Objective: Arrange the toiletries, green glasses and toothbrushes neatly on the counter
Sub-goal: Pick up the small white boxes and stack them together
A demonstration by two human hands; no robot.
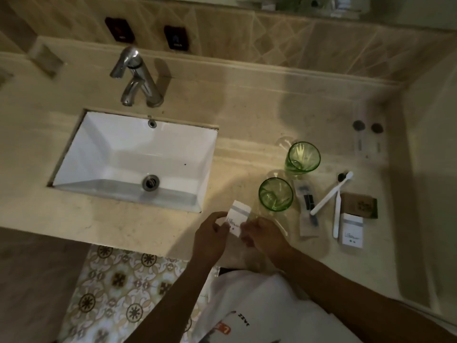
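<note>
Both hands, left hand (pixel 210 233) and right hand (pixel 262 235), pinch a small white box (pixel 238 217) just above the surface (pixel 247 115), near a green glass (pixel 275 194). A careless push right could knock that glass over.

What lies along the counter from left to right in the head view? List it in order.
Faucet → sink → white box in both hands → nearer green glass → farther green glass → clear sachet → brown box.
</note>
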